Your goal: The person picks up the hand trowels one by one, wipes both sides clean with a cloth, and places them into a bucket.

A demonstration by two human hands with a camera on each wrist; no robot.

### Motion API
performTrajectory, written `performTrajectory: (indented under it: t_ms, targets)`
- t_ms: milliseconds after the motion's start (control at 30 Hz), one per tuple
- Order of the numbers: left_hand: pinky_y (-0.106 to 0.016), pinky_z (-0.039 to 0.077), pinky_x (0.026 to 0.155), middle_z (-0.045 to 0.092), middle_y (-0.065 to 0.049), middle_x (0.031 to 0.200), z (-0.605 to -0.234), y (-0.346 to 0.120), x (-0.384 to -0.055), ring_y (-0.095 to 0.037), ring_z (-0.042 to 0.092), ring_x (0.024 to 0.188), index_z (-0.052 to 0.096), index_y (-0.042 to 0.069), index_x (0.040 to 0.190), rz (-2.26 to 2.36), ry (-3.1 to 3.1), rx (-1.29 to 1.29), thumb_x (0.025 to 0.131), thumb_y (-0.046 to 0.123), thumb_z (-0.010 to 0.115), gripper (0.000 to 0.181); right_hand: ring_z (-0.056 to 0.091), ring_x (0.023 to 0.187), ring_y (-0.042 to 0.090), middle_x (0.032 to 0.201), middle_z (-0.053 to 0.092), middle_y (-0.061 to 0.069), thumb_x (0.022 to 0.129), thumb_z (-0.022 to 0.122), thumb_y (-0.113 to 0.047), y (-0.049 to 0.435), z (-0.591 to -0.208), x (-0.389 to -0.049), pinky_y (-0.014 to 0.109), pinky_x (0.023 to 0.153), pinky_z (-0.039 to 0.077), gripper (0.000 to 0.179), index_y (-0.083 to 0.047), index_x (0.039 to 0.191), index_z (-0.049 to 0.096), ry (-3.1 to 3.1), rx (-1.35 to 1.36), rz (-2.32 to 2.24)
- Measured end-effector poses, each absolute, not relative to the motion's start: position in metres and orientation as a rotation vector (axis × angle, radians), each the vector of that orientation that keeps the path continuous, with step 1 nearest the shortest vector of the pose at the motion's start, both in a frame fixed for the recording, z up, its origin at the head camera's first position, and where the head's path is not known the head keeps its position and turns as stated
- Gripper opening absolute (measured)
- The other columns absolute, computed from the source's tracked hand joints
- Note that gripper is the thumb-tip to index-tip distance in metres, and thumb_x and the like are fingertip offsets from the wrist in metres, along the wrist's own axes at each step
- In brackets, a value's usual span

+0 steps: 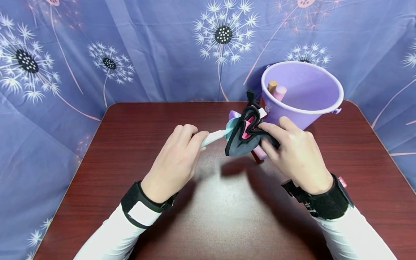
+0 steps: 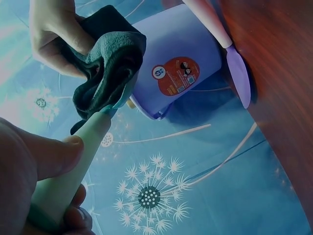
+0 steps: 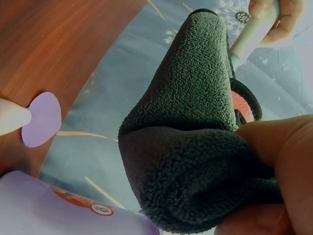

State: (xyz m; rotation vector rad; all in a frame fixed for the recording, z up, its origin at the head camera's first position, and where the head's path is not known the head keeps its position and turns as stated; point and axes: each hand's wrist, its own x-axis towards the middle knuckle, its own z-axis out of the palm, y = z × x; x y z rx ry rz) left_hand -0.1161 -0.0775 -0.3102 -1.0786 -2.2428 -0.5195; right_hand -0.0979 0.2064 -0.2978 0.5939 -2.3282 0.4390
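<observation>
My left hand (image 1: 173, 162) grips the pale mint handle of a spoon-shaped tool (image 1: 213, 138), thumb laid along it in the left wrist view. Its teal head points right and is partly covered by a grey fleecy cloth (image 1: 242, 144) with black edging and a pink inner side. My right hand (image 1: 294, 155) pinches that cloth, bunched and folded, between thumb and fingers against the teal head. Both are held above the table. Behind the cloth lies a purple spoon-shaped tool (image 2: 238, 78) with a pale pink handle, mostly hidden in the head view.
A purple bucket (image 1: 292, 116) stands at the back right of the dark red wooden table (image 1: 146, 119), close to my right hand. A tan handle (image 1: 272, 86) and a pink handle (image 1: 280, 93) poke up inside it. A blue dandelion-print curtain (image 1: 156, 54) hangs behind the table.
</observation>
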Motion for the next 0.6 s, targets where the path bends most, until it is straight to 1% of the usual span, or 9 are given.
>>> performTrajectory:
  t_ms: [233, 467, 600]
  targets:
    - [-0.034, 0.036, 0.066, 0.048, -0.012, 0.096, -0.3126, -0.0749, -0.1156, -0.027, 0.039, 0.078, 0.059, -0.004, 0.117, -0.513, -2.251, -1.087, 0.102, 0.015, 0.054, 0.025, 0.033, 0.047, 0.014, 0.076, 0.043, -0.001, 0.084, 0.063, -0.012, 0.2075, -0.3045, -0.0996, 0.035, 0.040, 0.033, 0.028, -0.012, 0.109, 0.074, -2.355, 0.639, 0.432]
    - [-0.035, 0.038, 0.068, 0.048, -0.013, 0.098, -0.3137, -0.0738, -0.1140, -0.027, 0.040, 0.081, 0.059, -0.005, 0.120, -0.505, -2.271, -1.100, 0.104, 0.017, 0.051, 0.028, 0.034, 0.049, 0.013, 0.078, 0.040, -0.001, 0.089, 0.061, -0.016, 0.2063, -0.3050, -0.0994, 0.033, 0.041, 0.035, 0.028, -0.014, 0.114, 0.074, -2.382, 0.720, 0.402]
    - [-0.034, 0.038, 0.068, 0.048, -0.012, 0.099, -0.3139, -0.0735, -0.1134, -0.027, 0.040, 0.081, 0.058, -0.005, 0.120, -0.499, -2.276, -1.101, 0.103, 0.016, 0.053, 0.027, 0.032, 0.049, 0.011, 0.078, 0.039, 0.000, 0.087, 0.063, -0.014, 0.2039, -0.3053, -0.0986, 0.032, 0.041, 0.034, 0.027, -0.014, 0.112, 0.074, -2.353, 0.761, 0.416]
